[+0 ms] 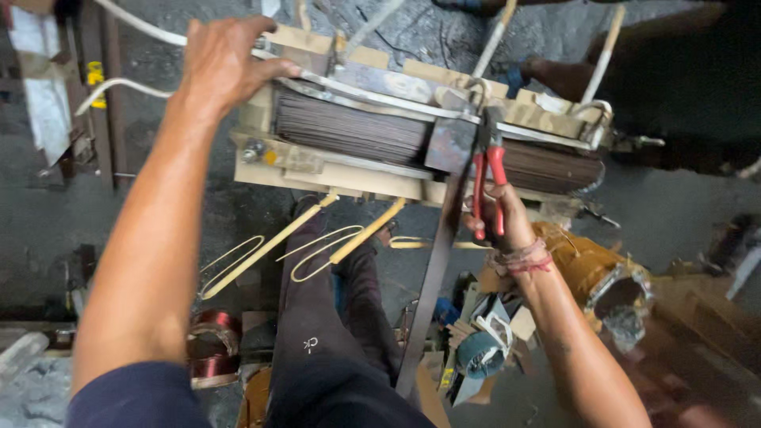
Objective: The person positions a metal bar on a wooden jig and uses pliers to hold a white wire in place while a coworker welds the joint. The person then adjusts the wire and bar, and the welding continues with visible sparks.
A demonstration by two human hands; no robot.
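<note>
A large transformer core (357, 131) of stacked dark steel sheets, wrapped in tan insulating board, lies across the top of the view. My left hand (222, 63) rests palm-down on its upper left corner, over a flat metal strap. My right hand (501, 215) grips red-handled pliers (487, 170), whose jaws bite a dark metal plate (452, 143) on the core's middle. A long dark steel strip (432, 277) runs down from that plate toward me.
Sleeved wire leads (269, 250) loop out under the core. My dark trouser leg (317, 317) is below. A copper wire coil (210, 345) lies at lower left, a yellow motor housing (602, 277) and scrap parts at right. Another person's foot (555, 75) is beyond the core.
</note>
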